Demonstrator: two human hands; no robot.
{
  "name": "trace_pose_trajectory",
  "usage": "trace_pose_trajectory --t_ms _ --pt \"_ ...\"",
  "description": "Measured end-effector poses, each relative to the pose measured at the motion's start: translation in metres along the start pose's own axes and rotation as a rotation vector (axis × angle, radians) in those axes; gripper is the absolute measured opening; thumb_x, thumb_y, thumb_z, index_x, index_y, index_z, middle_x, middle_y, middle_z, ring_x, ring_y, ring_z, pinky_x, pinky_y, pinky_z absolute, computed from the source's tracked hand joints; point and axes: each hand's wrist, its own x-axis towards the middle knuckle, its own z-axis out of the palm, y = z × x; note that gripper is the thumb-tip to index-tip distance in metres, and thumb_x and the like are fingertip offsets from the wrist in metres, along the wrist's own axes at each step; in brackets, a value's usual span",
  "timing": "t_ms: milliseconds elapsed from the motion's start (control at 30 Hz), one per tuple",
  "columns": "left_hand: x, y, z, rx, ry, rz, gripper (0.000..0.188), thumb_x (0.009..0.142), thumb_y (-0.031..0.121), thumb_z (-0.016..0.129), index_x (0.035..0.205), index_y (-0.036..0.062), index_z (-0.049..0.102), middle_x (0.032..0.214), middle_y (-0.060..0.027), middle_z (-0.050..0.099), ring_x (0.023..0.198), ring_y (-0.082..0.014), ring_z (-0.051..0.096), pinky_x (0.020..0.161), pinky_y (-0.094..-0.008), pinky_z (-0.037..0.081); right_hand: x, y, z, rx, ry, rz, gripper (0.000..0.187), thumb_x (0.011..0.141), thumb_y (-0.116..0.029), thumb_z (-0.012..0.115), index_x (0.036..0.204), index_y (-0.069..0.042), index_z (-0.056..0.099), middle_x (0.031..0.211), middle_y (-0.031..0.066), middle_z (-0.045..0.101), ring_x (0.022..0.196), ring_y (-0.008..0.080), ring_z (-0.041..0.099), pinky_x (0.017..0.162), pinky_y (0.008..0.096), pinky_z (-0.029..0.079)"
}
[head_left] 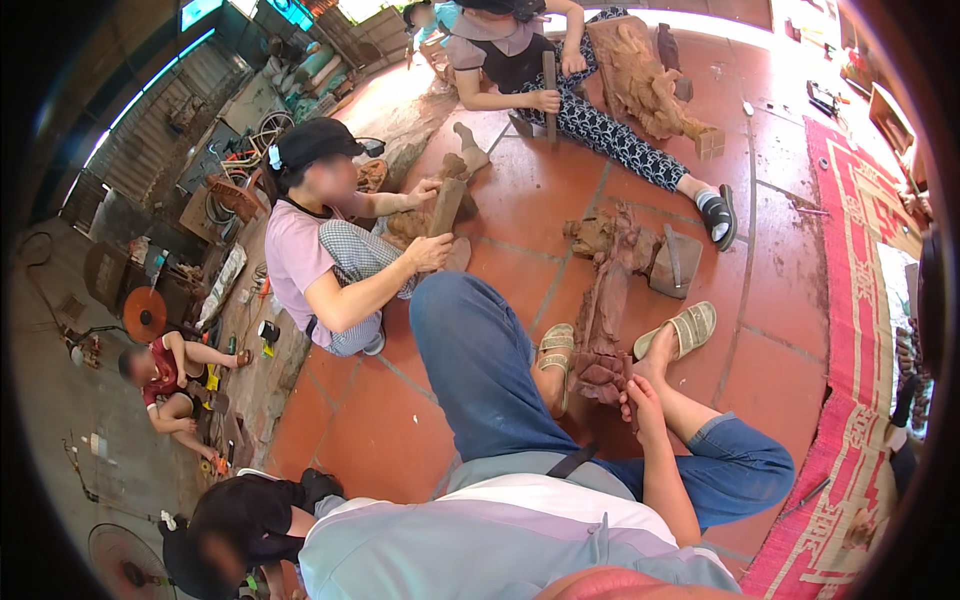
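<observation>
My right hand is closed around a narrow dark brown strip, held upright at the near end of a carved wooden piece. I cannot make out whether the strip is a tool or wood. The reddish-brown carving lies lengthwise on the tiles between my sandalled feet, its surface cut into folds and knobs. Against its far right side rests a brown block with a thin grey strip on top. My left hand does not show; my raised left knee fills that side.
On the left a seated person holds a flat wooden bar over a carving. Another person sits ahead with a long bar beside a large carving. A red patterned mat runs along the right. A sandal is on my right foot.
</observation>
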Motion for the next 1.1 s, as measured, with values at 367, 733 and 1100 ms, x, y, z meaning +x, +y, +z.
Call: trace_pose_trajectory --t_ms 367,733,1100 --pt "0.001 -0.004 -0.003 -0.030 -0.008 -0.010 0.092 0.080 0.035 0.073 0.148 0.0061 0.019 0.141 -0.0237 0.038 0.130 -0.0272 0.039 0.104 -0.0365 0.036 0.007 0.003 -0.014 -0.034 0.052 -0.035 0.031 0.096 -0.020 0.052 0.123 -0.007 0.048 0.071 0.0001 0.055 0.049 0.0071 0.047 0.042 0.0193 0.036" --pt "0.030 -0.022 -0.021 -0.067 -0.053 -0.005 0.092 0.080 0.035 0.073 0.148 0.0066 0.018 0.141 -0.0234 0.038 0.130 -0.0267 0.040 0.103 -0.0364 0.036 0.008 0.012 -0.008 -0.112 0.218 -0.066 0.031 0.097 -0.020 0.051 0.125 -0.007 0.048 0.066 -0.0004 0.053 0.045 0.0070 0.045 0.039 0.0197 0.033" --pt "0.080 0.007 -0.051 -0.107 -0.160 0.080 0.092 0.080 0.034 0.073 0.149 0.0072 0.018 0.142 -0.0232 0.037 0.130 -0.0262 0.040 0.103 -0.0362 0.037 0.050 -0.043 0.021 -0.480 0.400 -0.477 0.032 0.091 -0.009 0.059 0.123 -0.006 0.058 0.092 0.0020 0.062 0.081 0.0087 0.055 0.076 0.0223 0.044"
